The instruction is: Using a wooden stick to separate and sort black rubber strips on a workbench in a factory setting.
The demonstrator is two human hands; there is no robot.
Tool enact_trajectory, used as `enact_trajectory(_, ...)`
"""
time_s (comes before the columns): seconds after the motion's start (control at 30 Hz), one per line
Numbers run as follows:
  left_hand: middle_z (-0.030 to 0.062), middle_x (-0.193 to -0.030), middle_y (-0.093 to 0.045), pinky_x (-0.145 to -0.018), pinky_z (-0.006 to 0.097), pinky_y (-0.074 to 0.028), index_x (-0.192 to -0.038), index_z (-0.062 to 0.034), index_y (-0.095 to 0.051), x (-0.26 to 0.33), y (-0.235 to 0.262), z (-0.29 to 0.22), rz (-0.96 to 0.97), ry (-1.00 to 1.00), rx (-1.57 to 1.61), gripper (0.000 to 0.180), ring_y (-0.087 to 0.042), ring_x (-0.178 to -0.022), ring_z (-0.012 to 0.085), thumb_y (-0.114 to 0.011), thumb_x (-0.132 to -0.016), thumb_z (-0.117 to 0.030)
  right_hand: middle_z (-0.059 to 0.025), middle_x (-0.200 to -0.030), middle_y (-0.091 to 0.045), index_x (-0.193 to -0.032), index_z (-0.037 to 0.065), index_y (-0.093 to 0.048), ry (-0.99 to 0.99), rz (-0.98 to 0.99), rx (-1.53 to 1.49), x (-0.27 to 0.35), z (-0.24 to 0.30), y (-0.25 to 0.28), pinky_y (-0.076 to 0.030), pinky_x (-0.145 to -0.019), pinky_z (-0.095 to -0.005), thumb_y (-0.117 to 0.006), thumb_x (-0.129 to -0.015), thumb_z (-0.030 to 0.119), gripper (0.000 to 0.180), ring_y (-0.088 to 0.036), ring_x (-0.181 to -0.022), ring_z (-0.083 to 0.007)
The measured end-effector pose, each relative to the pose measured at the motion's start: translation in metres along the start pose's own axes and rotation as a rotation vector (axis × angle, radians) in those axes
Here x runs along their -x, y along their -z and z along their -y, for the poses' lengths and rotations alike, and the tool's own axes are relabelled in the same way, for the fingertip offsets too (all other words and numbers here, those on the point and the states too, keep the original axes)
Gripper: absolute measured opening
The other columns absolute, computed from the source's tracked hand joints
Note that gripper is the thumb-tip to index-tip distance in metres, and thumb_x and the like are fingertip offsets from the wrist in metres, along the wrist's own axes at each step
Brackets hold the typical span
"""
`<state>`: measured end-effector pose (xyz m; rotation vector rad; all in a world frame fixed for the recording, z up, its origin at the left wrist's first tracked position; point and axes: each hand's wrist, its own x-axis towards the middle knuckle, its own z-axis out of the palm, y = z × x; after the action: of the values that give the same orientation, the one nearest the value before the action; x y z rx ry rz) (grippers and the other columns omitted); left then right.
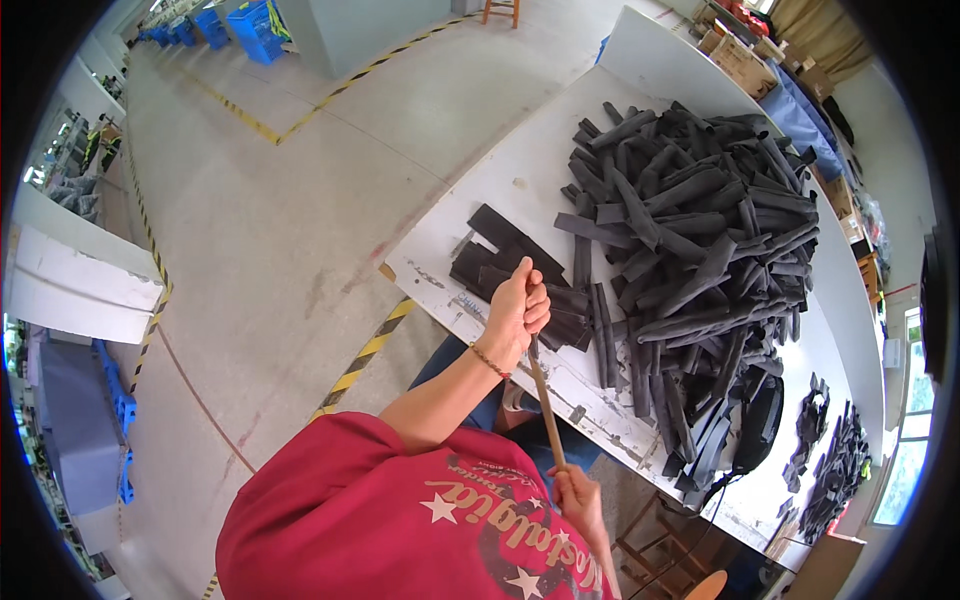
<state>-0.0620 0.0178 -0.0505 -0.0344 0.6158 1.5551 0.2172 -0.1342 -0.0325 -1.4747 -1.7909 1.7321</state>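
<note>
left hand point(518, 310): fingers curled tight round flat black sleeve strip point(533, 268) | right hand point(577, 497): pinching thin wooden stick point(546, 405) | beside: heaped black strips point(690, 230) on white table point(520, 160)

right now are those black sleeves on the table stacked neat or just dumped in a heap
Dumped in a heap: the black sleeves lie crisscrossed at all angles on the white table; only a few flat pieces near the left hand look sorted.

A thin wooden stick point(545, 405) ran tilted from eleven to five o'clock, gripped at both ends.
</note>
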Motion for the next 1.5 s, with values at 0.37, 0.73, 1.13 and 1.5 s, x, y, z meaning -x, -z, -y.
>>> enact_trajectory(0.37,-0.0025,-0.059,-0.037,-0.040,0.024,-0.029,-0.079,-0.0105,-0.044,0.004,-0.015,-0.008,-0.177,-0.110,-0.053,0.030,-0.038,-0.045,0.0086,-0.051,-0.096,-0.033,-0.0116,-0.050,-0.052,-0.083,0.003,-0.061,0.316,-0.216,0.352,-0.026,0.013,0.018,-0.042,-0.045,-0.0343,-0.066,-0.083,0.011,0.010,-0.055,-0.044,-0.0213)
enact_trajectory(0.73,-0.0001,-0.059,-0.039,-0.041,0.027,-0.034,-0.076,-0.0083,-0.044,0.010,-0.035,0.040,-0.281,-0.078,-0.025,0.029,-0.039,-0.044,0.0115,-0.050,-0.095,-0.029,-0.0021,-0.064,-0.051,-0.088,0.002,-0.061,0.523,-0.635,0.096,-0.111,0.101,-0.024,-0.038,-0.052,-0.0244,-0.070,-0.081,0.003,0.011,-0.045,-0.055,-0.0087)
enact_trajectory(1.13,0.0060,-0.093,-0.063,-0.073,0.025,-0.048,-0.114,0.0014,-0.058,0.025,-0.037,-0.003,0.705,-0.090,-1.075,0.035,-0.060,-0.082,0.0107,-0.054,-0.096,-0.029,-0.0061,-0.089,-0.051,-0.090,-0.001,-0.063,0.665,-0.594,0.136,-0.140,0.096,0.017,-0.040,-0.064,-0.0256,-0.064,-0.087,0.004,0.005,-0.050,-0.076,-0.0151)
enact_trajectory(1.5,-0.0015,-0.058,-0.046,-0.042,0.022,-0.031,-0.082,-0.0049,-0.050,0.059,-0.043,0.044,0.540,-0.014,-0.862,0.033,-0.039,-0.045,0.0053,-0.038,-0.103,-0.028,-0.0042,-0.087,-0.044,-0.081,-0.001,-0.051,0.654,-0.760,-0.119,-0.150,0.128,0.032,-0.037,-0.065,-0.0227,-0.055,-0.088,-0.004,0.008,-0.043,-0.075,-0.0120)
